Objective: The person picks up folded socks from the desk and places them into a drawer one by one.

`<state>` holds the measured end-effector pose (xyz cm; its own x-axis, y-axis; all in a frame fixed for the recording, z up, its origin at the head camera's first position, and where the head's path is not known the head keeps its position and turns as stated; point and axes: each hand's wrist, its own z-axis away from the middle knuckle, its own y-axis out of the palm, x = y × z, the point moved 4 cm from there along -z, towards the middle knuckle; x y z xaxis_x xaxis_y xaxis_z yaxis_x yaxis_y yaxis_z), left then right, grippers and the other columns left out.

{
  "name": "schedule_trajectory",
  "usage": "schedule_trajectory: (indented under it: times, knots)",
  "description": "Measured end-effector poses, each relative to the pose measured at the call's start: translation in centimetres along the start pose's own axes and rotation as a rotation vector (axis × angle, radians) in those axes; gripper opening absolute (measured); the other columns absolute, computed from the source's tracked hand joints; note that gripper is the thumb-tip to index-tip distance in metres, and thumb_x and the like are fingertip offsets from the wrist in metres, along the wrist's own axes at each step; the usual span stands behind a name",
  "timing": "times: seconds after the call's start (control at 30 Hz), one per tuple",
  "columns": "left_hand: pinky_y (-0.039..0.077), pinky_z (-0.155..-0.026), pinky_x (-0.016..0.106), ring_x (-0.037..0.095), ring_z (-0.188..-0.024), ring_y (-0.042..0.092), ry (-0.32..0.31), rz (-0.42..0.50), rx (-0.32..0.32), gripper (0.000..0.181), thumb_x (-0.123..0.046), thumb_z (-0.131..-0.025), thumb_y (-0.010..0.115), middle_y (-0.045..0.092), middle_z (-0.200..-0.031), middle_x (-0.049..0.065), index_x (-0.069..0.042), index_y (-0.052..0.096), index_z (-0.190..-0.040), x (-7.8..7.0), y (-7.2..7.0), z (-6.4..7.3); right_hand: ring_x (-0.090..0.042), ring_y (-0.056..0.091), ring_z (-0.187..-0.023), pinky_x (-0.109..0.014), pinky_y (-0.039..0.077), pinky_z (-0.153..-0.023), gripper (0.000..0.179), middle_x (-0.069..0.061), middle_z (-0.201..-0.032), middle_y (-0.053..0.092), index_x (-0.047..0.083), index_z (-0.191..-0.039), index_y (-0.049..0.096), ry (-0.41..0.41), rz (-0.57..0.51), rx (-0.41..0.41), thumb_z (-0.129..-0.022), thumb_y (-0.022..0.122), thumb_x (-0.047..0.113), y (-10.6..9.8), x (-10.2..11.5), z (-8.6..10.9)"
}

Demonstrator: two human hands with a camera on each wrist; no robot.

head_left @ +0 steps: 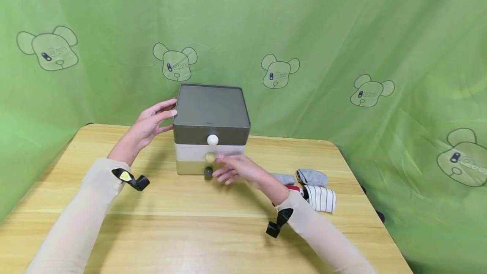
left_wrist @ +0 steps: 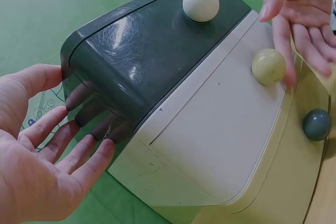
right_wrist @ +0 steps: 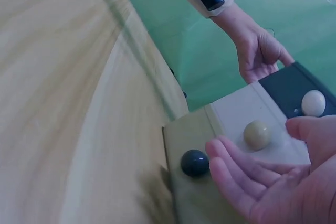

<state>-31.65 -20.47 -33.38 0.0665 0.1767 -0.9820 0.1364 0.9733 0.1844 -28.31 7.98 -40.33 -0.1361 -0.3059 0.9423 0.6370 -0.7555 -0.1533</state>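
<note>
My left hand [head_left: 147, 127]: fingers spread wide, touching the left side of the drawer box [head_left: 213, 105] | my right hand [head_left: 241, 168]: fingers loosely extended beside the yellow-green knob [head_left: 210, 157], contact I cannot tell | drawer box: on the desk [head_left: 152, 231], near its far edge | writing: mark [head_left: 209, 123] on its top too small; lettering [head_left: 181, 66] on green cloth [head_left: 228, 20] I cannot surely read

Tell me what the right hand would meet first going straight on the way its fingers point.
The right hand would probably meet the dark bottom knob first; the yellowish knob is also close, and depth is unclear.
</note>
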Motion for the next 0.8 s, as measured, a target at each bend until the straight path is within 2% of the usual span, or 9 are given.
schedule_trajectory:
  times: [0.17, 0.33, 0.5, 0.7, 0.8]
  knots:
    - [0.056, -0.091, 0.02, 0.0, -0.106, 0.062, 0.002, 0.008, 0.0, 0.065, -0.018, -0.102, 0.062, 0.038, -0.16, 0.004, -0.013, 0.033, -0.16, 0.0, 0.0, -0.1, -0.024, 0.074, -0.106, -0.035, 0.062, -0.092, 0.048, -0.024, -0.138, 0.063, 0.003, -0.143, 0.046, 0.039, -0.225, 0.118, -0.109, 0.045, 0.037, 0.5, -1.0, -1.2]
    - [0.056, -0.091, 0.02, 0.0, -0.107, 0.061, 0.001, 0.002, -0.001, 0.065, -0.018, -0.102, 0.062, 0.041, -0.156, 0.001, -0.014, 0.033, -0.16, 0.2, 0.0, -0.2, -0.022, 0.074, -0.105, -0.036, 0.061, -0.094, 0.034, -0.026, -0.14, 0.06, 0.01, -0.135, 0.052, 0.023, -0.381, 0.143, -0.11, 0.044, 0.03, 1.0, -1.5, -1.9]
    - [0.057, -0.09, 0.02, 0.0, -0.105, 0.062, 0.002, 0.019, -0.003, 0.064, -0.017, -0.102, 0.062, 0.047, -0.147, -0.004, -0.013, 0.034, -0.159, 0.4, -0.1, -0.2, -0.02, 0.075, -0.099, -0.035, 0.062, -0.091, 0.023, -0.021, -0.13, 0.069, 0.014, -0.124, 0.059, 0.016, -0.449, 0.108, -0.11, 0.045, 0.026, 1.4, -1.7, -2.2]
    - [0.056, -0.091, 0.019, 0.0, -0.107, 0.062, 0.007, 0.003, 0.0, 0.064, -0.018, -0.102, 0.062, 0.039, -0.158, 0.003, -0.014, 0.033, -0.159, 0.3, -0.1, -0.2, -0.018, 0.075, -0.095, -0.031, 0.063, -0.085, 0.023, -0.016, -0.121, 0.074, 0.013, -0.123, 0.06, 0.021, -0.465, 0.098, -0.109, 0.047, 0.025, 1.6, -1.6, -2.5]
    - [0.056, -0.091, 0.02, 0.0, -0.107, 0.062, 0.008, 0.008, 0.0, 0.064, -0.018, -0.102, 0.062, 0.039, -0.158, 0.003, -0.014, 0.034, -0.159, 0.2, -0.1, -0.2, -0.017, 0.075, -0.092, -0.03, 0.063, -0.083, 0.02, -0.009, -0.111, 0.077, 0.013, -0.121, 0.06, 0.032, -0.462, 0.091, -0.109, 0.048, 0.024, 1.7, -1.5, -2.7]
